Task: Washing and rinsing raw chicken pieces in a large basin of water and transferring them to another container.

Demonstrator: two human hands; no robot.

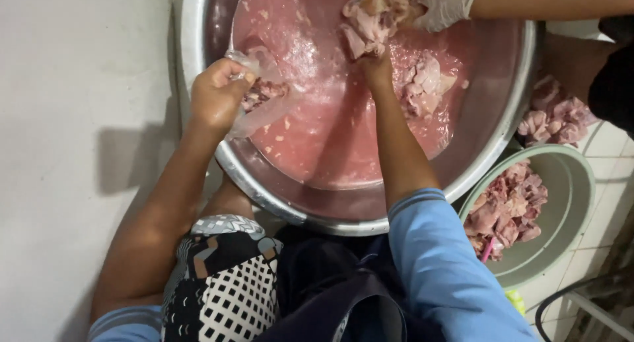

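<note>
The left hand (216, 94) pinches a clear plastic bag (264, 101) of meat over the steel basin (198, 25), while the right hand (378, 68) closes on raw chicken pieces (370, 18).

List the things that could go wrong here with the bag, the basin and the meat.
1. The left hand grips the thin clear bag by its mouth over the pink liquid; it could slip or tear, spilling its meat.
2. The right hand and a gloved hand both pull at one meat clump; liquid may splash.
3. The steel basin is brimful; jolts could slop liquid onto the tiled floor.
</note>
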